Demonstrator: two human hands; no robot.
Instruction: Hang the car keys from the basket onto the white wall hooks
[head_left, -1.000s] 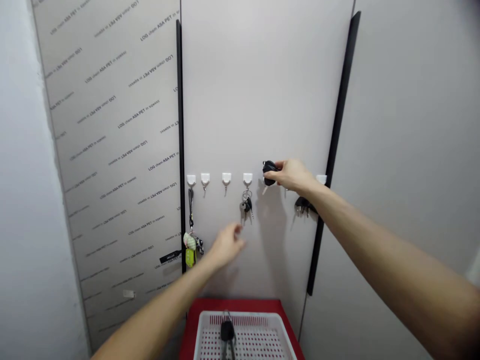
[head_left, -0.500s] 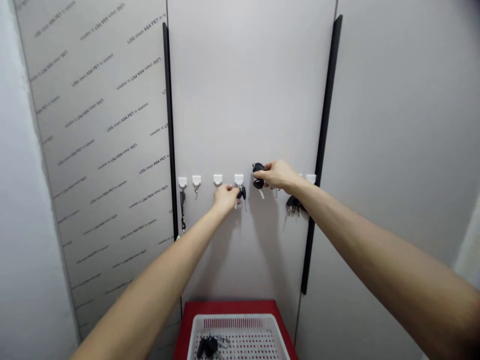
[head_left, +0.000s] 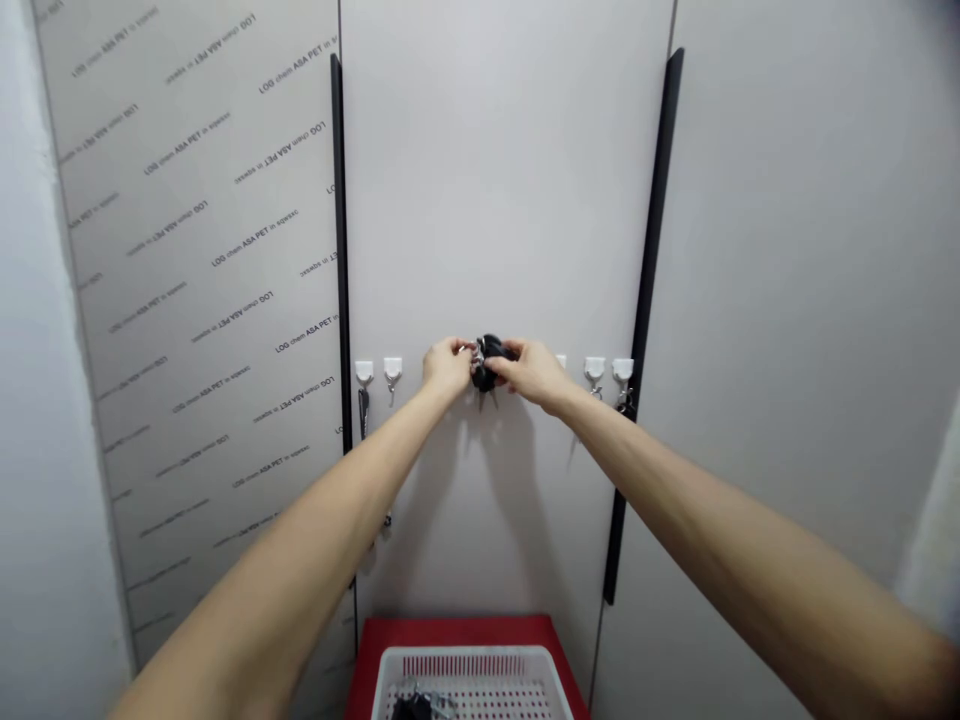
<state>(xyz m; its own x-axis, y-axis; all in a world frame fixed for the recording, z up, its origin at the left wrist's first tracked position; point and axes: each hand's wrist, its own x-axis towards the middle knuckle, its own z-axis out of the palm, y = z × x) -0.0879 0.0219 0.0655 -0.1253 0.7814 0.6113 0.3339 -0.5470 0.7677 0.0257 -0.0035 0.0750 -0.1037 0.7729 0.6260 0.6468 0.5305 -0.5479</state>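
A row of small white hooks (head_left: 594,369) is stuck across a pale cabinet door (head_left: 502,200). Both my hands meet at the middle of the row. My left hand (head_left: 446,365) pinches the metal ring of a key bunch (head_left: 487,362) with black heads. My right hand (head_left: 534,372) is closed on the same cluster of black keys from the right. The hook behind them is hidden by my fingers. A dark strap with keys (head_left: 364,410) hangs from the leftmost hook, and another key set (head_left: 625,402) hangs from the rightmost one.
Below stands a red surface (head_left: 457,632) carrying a white perforated basket (head_left: 472,668) with more black keys (head_left: 416,705) inside. Tall black handles (head_left: 651,260) run down the door edges. A panel with printed protective film (head_left: 202,270) fills the left.
My right hand has carried its black key left from the fifth hook to the fourth. My left hand rose from below the hooks to the same key bunch.
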